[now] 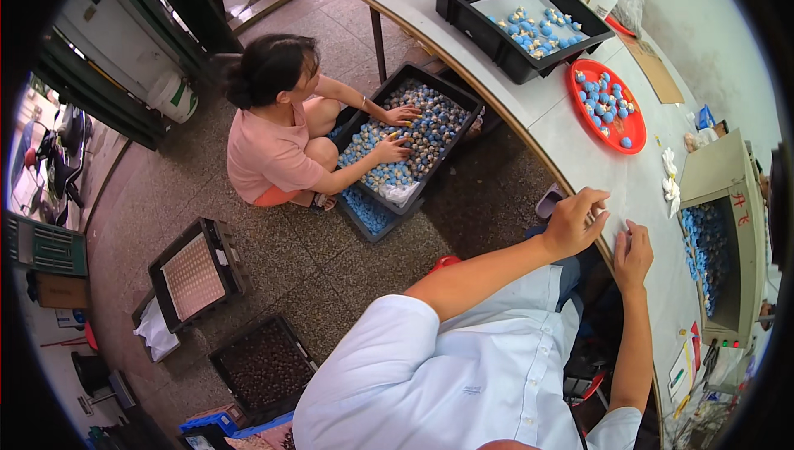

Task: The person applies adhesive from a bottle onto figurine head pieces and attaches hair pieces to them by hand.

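My left hand [578, 222] is over the near edge of the grey-white table [556, 129], its fingers curled in; whatever they hold, if anything, is hidden. Close by on the right, my right hand [633, 256] rests at the tabletop with its thumb apart from loosely bent fingers. Nothing shows in it. Beyond both hands lies a red round plate [635, 131] with several small blue balls [601, 101] that have pale tips. Farther off on the table, a black tray [488, 46] holds more of these balls on a white sheet.
At the left, a crouching person [277, 131] has both hands in a black crate [473, 125] full of blue and pale pieces. A beige box [728, 170] with blue pieces stands at the right. Dark crates [233, 261] sit on the floor [331, 272].
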The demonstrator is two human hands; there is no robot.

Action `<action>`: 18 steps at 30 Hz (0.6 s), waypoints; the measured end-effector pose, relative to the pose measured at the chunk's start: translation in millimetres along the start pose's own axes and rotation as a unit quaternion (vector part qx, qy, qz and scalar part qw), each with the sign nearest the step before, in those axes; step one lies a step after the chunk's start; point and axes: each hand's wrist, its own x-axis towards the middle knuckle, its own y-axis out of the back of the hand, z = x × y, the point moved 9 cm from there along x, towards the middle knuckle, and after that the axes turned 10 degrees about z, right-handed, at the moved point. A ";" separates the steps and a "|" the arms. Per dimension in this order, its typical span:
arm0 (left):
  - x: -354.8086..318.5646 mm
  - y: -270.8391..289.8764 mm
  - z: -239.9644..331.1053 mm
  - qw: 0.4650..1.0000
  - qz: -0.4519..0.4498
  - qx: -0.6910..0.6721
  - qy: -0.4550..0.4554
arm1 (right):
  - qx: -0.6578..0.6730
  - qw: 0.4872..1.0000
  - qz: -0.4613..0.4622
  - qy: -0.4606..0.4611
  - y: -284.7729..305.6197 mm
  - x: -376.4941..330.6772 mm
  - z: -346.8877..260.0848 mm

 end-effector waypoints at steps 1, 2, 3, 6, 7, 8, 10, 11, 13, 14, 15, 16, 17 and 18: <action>-7.9 15.2 8.2 1.000 0.006 0.003 0.004 | -0.001 1.000 0.003 0.000 1.9 -1.3 -0.2; -17.9 28.6 5.7 1.000 0.004 -0.003 0.018 | -0.023 0.999 0.010 0.028 3.1 0.4 -4.8; -29.0 45.4 2.1 1.000 0.006 -0.003 0.017 | -0.044 0.997 0.016 0.058 5.2 -0.6 -10.1; -61.2 74.9 -19.1 0.994 -0.029 0.102 0.009 | -0.050 0.994 -0.028 0.093 2.7 -6.6 -21.8; -72.3 83.6 -36.3 0.990 -0.025 0.098 0.095 | -0.057 0.988 -0.050 0.135 0.0 -9.0 -33.2; -85.9 89.1 -53.1 0.979 -0.021 0.091 0.179 | -0.057 0.987 -0.050 0.140 2.3 -9.1 -41.0; -101.3 99.5 -56.7 0.969 -0.032 0.104 0.224 | -0.111 0.972 -0.093 0.186 -7.0 -13.0 -67.4; -110.6 101.4 -63.4 0.956 -0.049 0.111 0.269 | -0.107 0.971 -0.093 0.192 -10.8 -15.2 -71.5; -112.1 99.9 -57.2 0.957 -0.051 0.116 0.263 | -0.159 0.968 -0.112 0.157 -19.0 -21.0 -61.3; -112.3 98.2 -54.6 0.957 -0.055 0.122 0.257 | -0.159 0.968 -0.111 0.159 -20.9 -23.4 -59.0; -113.3 97.3 -55.9 0.958 -0.053 0.122 0.255 | -0.172 0.967 -0.101 0.157 -21.6 -23.6 -54.0; -109.0 98.4 -50.2 0.969 -0.038 0.130 0.205 | -0.185 0.966 -0.090 0.155 -22.4 -23.6 -49.2; -105.4 99.8 -43.8 0.978 -0.024 0.139 0.153 | -0.185 0.966 -0.087 0.158 -25.0 -26.2 -45.5; -104.7 101.0 -40.0 0.979 -0.023 0.139 0.149 | -0.192 0.964 -0.080 0.163 -26.8 -27.3 -44.0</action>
